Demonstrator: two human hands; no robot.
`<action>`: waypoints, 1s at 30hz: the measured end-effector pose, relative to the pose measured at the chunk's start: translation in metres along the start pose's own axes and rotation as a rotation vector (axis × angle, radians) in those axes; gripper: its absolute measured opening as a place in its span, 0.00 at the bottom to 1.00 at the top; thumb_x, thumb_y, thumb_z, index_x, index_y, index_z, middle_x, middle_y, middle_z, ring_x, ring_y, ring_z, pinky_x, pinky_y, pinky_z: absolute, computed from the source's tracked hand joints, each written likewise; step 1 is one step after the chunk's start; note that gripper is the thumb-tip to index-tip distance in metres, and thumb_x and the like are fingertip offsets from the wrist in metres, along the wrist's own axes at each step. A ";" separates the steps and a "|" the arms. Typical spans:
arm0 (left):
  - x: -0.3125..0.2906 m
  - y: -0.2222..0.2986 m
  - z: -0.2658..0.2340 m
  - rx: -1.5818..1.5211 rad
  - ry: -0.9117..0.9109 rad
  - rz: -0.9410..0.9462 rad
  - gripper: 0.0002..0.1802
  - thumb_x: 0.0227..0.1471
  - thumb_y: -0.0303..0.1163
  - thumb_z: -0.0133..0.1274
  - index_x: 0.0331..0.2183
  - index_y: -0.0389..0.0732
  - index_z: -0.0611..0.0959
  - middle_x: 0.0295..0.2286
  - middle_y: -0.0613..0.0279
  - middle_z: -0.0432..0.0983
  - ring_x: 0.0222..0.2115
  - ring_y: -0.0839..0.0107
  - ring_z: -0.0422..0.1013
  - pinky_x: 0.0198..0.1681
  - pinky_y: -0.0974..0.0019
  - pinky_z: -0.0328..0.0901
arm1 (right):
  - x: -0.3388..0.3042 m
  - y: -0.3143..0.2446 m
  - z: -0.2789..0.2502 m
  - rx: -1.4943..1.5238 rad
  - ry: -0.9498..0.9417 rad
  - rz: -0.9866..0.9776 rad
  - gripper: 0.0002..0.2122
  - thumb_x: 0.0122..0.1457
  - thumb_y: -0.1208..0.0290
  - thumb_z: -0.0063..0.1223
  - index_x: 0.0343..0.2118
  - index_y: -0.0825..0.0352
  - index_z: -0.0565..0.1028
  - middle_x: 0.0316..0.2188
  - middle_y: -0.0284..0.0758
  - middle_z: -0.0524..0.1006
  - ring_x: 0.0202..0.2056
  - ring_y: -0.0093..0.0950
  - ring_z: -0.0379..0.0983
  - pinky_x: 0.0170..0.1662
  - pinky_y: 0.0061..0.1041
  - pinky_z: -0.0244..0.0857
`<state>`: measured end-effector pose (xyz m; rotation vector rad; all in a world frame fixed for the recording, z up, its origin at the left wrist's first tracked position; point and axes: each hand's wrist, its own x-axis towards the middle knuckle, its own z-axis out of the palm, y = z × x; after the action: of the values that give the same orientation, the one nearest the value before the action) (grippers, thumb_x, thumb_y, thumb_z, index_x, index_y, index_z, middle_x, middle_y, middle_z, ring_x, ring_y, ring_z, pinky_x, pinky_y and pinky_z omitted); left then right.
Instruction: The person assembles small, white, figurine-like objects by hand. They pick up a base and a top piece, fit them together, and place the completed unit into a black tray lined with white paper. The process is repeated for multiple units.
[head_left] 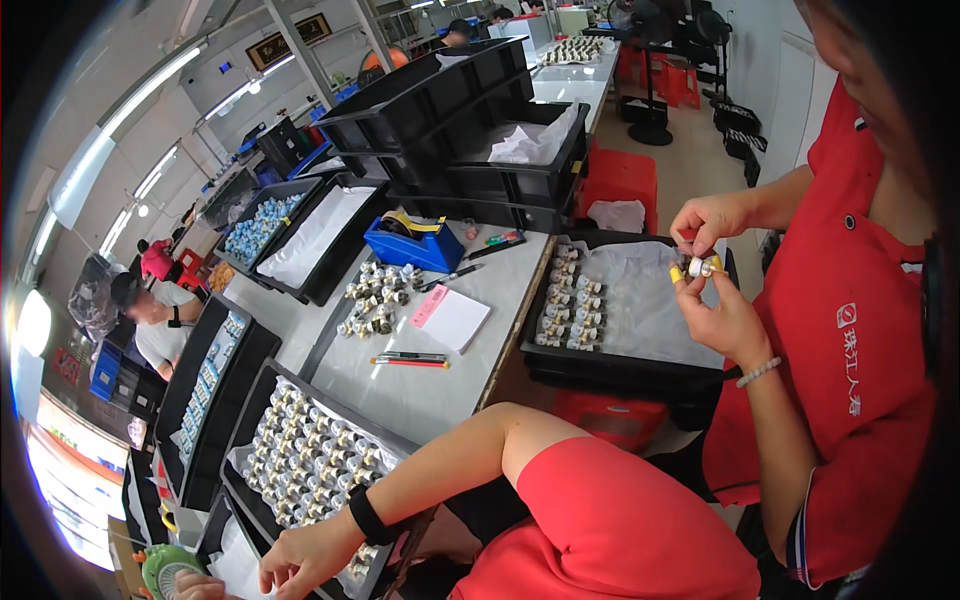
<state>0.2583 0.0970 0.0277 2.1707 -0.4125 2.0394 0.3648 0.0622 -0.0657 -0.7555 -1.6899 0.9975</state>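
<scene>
At the lower left, my right hand [305, 562], with a black band on the wrist, reaches down with its fingers curled inward. It is over the edge of a black tray with a white liner [240, 562]; whatever its fingertips pinch is hidden. My left hand [198, 586] is partly cut off by the lower edge. Its fingers are bent, and beside them stands a small green fan [165, 568]; what they hold cannot be made out. Just beyond my right hand, a black tray [238, 432] is filled with rows of small white-and-brass fittings [310, 450].
To the right, a co-worker's hands [715, 285] hold a small white-and-brass fitting above a lined tray [640, 290]. The worktop [420, 385] bears loose fittings [378, 295], a blue tape dispenser [412, 245], a notepad [455, 318] and pens [410, 360]. Stacked black crates [420, 110] stand behind.
</scene>
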 end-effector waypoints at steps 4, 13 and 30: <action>-0.026 -0.002 -0.011 -0.324 -0.097 -0.419 0.13 0.56 0.31 0.41 0.26 0.33 0.74 0.20 0.56 0.69 0.18 0.66 0.64 0.21 0.67 0.61 | -0.006 0.001 -0.007 -0.141 -0.032 0.054 0.22 0.57 0.51 0.49 0.45 0.65 0.75 0.38 0.38 0.77 0.40 0.30 0.73 0.40 0.27 0.68; -0.057 -0.023 -0.028 -1.005 0.002 -1.526 0.13 0.59 0.35 0.42 0.28 0.37 0.74 0.25 0.62 0.69 0.27 0.70 0.64 0.35 0.64 0.60 | 0.018 0.055 -0.004 -0.287 -0.137 -0.025 0.20 0.55 0.52 0.51 0.40 0.65 0.77 0.35 0.37 0.78 0.37 0.29 0.73 0.40 0.28 0.67; -0.070 -0.035 -0.021 -1.084 0.034 -1.720 0.08 0.57 0.30 0.45 0.33 0.35 0.73 0.26 0.61 0.69 0.27 0.71 0.63 0.36 0.67 0.60 | 0.016 0.081 0.008 -0.240 -0.195 0.011 0.16 0.50 0.59 0.55 0.34 0.68 0.78 0.29 0.36 0.79 0.32 0.28 0.76 0.36 0.25 0.68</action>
<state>0.2447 0.1439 -0.0368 0.9207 0.2959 0.5389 0.3544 0.1116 -0.1314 -0.8442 -2.0018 0.9091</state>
